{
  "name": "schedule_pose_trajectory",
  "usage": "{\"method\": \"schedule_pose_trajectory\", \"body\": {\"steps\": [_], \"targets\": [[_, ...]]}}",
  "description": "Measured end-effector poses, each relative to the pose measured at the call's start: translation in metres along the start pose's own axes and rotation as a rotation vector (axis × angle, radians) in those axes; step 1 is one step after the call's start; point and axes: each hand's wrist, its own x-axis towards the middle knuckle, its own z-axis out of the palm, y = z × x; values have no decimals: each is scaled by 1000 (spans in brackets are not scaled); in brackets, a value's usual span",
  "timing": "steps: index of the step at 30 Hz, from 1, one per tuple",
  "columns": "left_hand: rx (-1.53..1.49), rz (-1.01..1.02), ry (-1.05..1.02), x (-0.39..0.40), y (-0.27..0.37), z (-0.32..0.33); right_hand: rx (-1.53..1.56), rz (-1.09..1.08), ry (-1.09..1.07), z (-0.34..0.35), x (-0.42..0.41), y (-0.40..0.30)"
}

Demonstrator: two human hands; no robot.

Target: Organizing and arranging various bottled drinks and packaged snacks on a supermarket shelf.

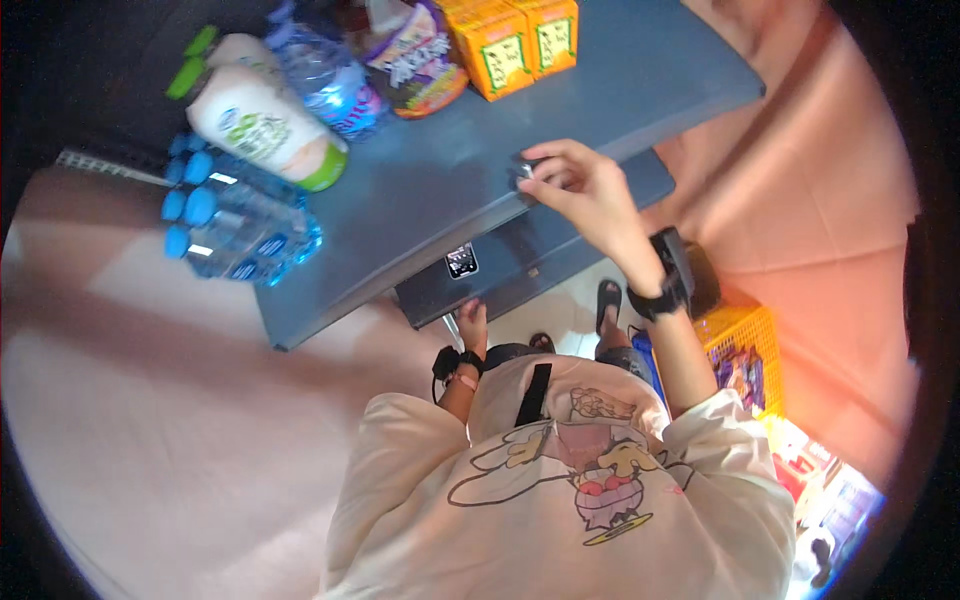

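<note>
My right hand [581, 187] is raised over the front edge of the grey table [480, 165], with a small shiny object [527, 172] pinched between thumb and fingers; its kind is too blurred to tell. Lower down, my left hand [472, 322] is at the front edge of a dark lower shelf or drawer [517, 259], its fingers partly hidden. A smartphone [461, 260] with a lit screen lies on that lower surface, just beyond my left hand.
Along the table's far side stand blue-capped water bottles [240, 225], white-and-green bottles [262, 124], a larger water bottle [330, 82], a purple package [416, 64] and orange boxes [499, 49]. A yellow basket [772, 360] with packets stands at my right.
</note>
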Motion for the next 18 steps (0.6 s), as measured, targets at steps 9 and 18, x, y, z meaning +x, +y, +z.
{"method": "schedule_pose_trajectory", "body": {"steps": [9,18], "targets": [[-186,-290,151,-34,-38,-66,-110,-213,-164,63,40,-28],[-558,-296,-71,-74,117,-57,519,176,-706,59,-52,14]]}}
